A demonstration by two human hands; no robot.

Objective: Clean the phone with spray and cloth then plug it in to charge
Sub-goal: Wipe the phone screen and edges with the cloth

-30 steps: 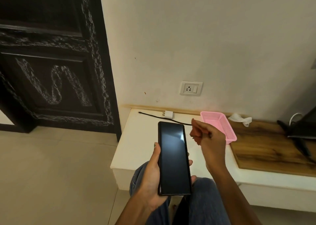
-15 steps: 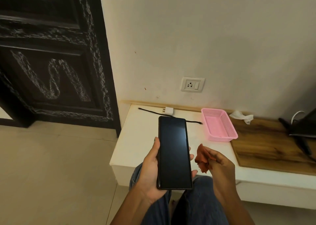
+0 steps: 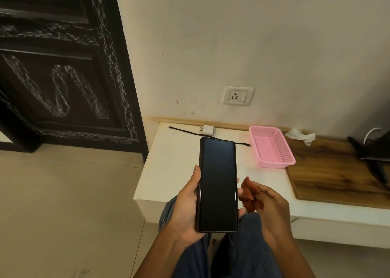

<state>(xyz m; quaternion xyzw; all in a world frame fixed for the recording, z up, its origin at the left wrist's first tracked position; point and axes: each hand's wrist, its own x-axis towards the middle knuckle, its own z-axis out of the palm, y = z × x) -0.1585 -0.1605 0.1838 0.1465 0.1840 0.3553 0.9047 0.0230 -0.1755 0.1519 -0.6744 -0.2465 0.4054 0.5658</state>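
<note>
The left hand (image 3: 187, 210) is wrapped around a black phone (image 3: 218, 184), thumb along its left edge and fingertips showing past its right edge; the dark screen faces up, over the person's jeans-clad knees (image 3: 244, 254). The right hand (image 3: 272, 210) sits just beside the phone's right edge, fingers pinched on a crumpled reddish-brown cloth (image 3: 250, 195), whose upper corner nearly touches the phone's side.

Behind the hands runs a low white shelf (image 3: 168, 172) against the wall. On it, near the back, lies a white charger adapter (image 3: 207, 130) with its prongs pointing left, and a black cable (image 3: 185, 131) lying loose along the shelf, one end toward the left and the other stopping just short of a pink plastic basket (image 3: 272, 146). The phone's top edge hides the middle stretch of the cable. The basket sits partly over the edge of a wooden board (image 3: 329, 176) that covers the shelf's right part. A crumpled white tissue (image 3: 300, 135) rests at the board's back edge, and a dark object with a white wire (image 3: 371, 149) occupies the far right.

A white wall socket with a switch (image 3: 238, 95) is mounted above the adapter, with bare wall around it. The shelf's front left area is open. To the left stand a dark carved door (image 3: 63, 66) and a tiled floor (image 3: 63, 203). No writing is legible on the phone or adapter.
</note>
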